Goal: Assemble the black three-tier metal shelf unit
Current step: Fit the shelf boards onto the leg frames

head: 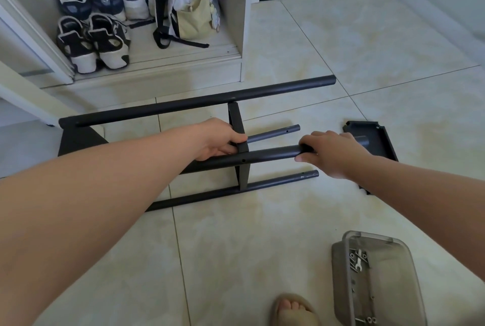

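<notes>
The partly built black shelf frame [199, 101] lies on its side on the tiled floor, with several black tubes running left to right through an upright shelf panel [240, 126]. My left hand [220, 140] grips the edge of that panel where the near upper tube [265, 156] passes it. My right hand [333, 152] curls over the right end of that same tube. A loose black shelf tray [378, 139] lies on the floor just behind my right hand, partly hidden by it. A lower tube [236, 190] and a short tube [273, 134] end free.
A grey plastic bin [375, 278] holding screws and a small wrench sits at the lower right, next to my sandalled foot [291, 310]. An open closet at the back left holds several shoes [91, 24] and a backpack [189, 3].
</notes>
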Motion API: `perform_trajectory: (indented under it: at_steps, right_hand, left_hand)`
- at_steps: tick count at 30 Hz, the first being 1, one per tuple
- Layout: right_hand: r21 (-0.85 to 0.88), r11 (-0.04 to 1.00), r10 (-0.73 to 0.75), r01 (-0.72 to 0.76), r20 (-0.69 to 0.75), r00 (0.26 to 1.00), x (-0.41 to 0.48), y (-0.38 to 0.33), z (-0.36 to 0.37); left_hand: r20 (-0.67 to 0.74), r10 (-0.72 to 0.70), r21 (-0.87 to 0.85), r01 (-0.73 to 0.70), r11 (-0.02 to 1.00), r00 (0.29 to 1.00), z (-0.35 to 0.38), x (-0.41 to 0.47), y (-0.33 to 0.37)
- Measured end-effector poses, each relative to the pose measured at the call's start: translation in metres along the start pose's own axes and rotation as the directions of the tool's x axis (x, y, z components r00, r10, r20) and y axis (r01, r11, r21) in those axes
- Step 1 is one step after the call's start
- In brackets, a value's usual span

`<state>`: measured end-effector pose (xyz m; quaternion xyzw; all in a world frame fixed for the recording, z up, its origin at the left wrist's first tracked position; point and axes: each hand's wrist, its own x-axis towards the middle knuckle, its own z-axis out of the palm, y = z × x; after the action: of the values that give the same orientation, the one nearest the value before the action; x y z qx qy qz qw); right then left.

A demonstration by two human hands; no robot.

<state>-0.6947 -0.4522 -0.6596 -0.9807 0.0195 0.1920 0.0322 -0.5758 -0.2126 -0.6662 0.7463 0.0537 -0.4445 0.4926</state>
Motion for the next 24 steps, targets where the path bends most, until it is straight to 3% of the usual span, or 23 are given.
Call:
perform_trajectory:
  at_steps: [10, 24]
  right_hand:
    - [0.129, 0.99, 0.06, -0.063, 0.027, 0.998, 0.011, -0.002, -0.006]
    - [0.135, 0.99, 0.038, -0.046, 0.063, 0.997, 0.027, -0.01, -0.013]
  left_hand:
    - [-0.066, 0.035, 0.064, -0.031, 0.997, 0.997, 0.001, -0.003, 0.005]
    - [-0.121, 0.017, 0.178, 0.005, 0.984, 0.992, -0.014, -0.002, 0.001]
